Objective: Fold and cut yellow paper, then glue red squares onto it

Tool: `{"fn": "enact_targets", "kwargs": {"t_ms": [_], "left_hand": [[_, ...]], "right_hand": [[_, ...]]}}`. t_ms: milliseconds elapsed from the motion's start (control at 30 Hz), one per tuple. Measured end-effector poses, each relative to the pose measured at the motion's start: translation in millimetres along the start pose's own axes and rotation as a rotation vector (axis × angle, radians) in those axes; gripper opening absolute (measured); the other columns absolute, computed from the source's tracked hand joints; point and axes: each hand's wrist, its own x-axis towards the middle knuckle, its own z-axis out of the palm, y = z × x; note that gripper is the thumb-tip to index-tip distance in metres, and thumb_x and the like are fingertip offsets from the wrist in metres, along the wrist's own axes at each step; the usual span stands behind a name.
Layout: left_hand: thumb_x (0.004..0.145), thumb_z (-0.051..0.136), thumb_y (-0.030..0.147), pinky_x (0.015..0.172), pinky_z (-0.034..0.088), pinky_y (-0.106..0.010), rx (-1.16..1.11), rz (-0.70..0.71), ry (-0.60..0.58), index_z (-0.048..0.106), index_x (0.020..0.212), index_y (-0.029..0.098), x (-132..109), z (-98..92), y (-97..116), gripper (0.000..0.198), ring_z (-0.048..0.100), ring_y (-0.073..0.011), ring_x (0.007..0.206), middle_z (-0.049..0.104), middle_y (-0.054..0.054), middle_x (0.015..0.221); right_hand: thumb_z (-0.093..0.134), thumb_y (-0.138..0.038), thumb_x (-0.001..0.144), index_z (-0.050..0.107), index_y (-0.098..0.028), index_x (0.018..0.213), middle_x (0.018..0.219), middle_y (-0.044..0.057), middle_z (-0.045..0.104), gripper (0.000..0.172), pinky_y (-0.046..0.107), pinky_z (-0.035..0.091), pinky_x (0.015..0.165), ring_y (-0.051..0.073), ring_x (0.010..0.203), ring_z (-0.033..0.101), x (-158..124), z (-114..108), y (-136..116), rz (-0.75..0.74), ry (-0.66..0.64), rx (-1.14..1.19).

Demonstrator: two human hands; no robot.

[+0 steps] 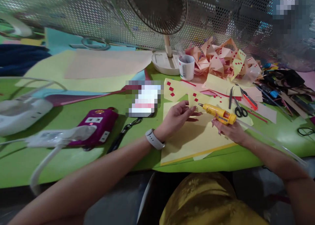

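My left hand [176, 118], with a pale watch on the wrist, pinches a small pale-yellow piece of paper [192, 101] marked with red diamonds. My right hand [230, 130] is wrapped round a yellow glue gun [220, 114], its nozzle pointing left, close to that paper. A long clear glue stick [273, 141] trails out of the gun's back end. Under both hands lies a larger yellow sheet [182, 146]. Another yellow piece with red diamonds [173, 90] lies just beyond my left hand.
Black scissors [240, 110], tweezers [230, 98] and a red cutter [249, 99] lie at right. Behind are folded pink papers [209, 59], a white cup [186, 68] and a fan [163, 62]. Leftward are a lit phone [145, 100] and a purple power strip [98, 128] with cables.
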Motion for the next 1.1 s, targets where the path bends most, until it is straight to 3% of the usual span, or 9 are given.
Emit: {"fn": "enact_targets", "kwargs": {"t_ms": [267, 567, 900, 1100], "left_hand": [[0.076, 0.076, 0.051, 0.072, 0.062, -0.031, -0.004, 0.009, -0.001, 0.052, 0.089, 0.021, -0.4, 0.3, 0.7, 0.040, 0.074, -0.0245, 0.095, 0.068, 0.000, 0.079], [0.074, 0.077, 0.054, 0.071, 0.063, -0.031, -0.007, 0.004, 0.001, 0.052, 0.088, 0.021, -0.5, -0.3, 0.5, 0.043, 0.074, -0.0258, 0.096, 0.071, -0.002, 0.084], [0.076, 0.076, 0.053, 0.073, 0.063, -0.031, -0.018, 0.026, 0.003, 0.051, 0.085, 0.021, 0.2, 0.0, 0.3, 0.041, 0.075, -0.0248, 0.094, 0.071, -0.001, 0.084], [0.077, 0.075, 0.052, 0.073, 0.063, -0.031, -0.018, 0.022, 0.001, 0.051, 0.087, 0.020, 0.4, -0.1, 0.2, 0.040, 0.074, -0.0247, 0.094, 0.072, -0.002, 0.086]], "right_hand": [[0.069, -0.052, 0.079, 0.069, -0.021, 0.091, 0.079, 0.003, 0.067, 0.033, 0.024, 0.056, 0.044, 0.011, 0.053, 0.057, -1.5, 1.7, -6.7, 0.129, -0.008, 0.231], [0.066, -0.056, 0.079, 0.073, -0.023, 0.087, 0.086, 0.005, 0.068, 0.034, 0.025, 0.056, 0.043, 0.010, 0.052, 0.053, -2.8, 1.3, 3.4, 0.098, 0.005, 0.142], [0.065, -0.049, 0.082, 0.069, -0.021, 0.092, 0.087, 0.006, 0.068, 0.030, 0.025, 0.058, 0.045, 0.013, 0.059, 0.062, -2.0, 1.0, -5.3, 0.136, -0.017, 0.180], [0.061, -0.047, 0.088, 0.071, -0.024, 0.102, 0.089, 0.006, 0.069, 0.029, 0.025, 0.056, 0.045, 0.015, 0.064, 0.064, -4.4, 2.3, 11.7, 0.055, -0.006, 0.029]]}}
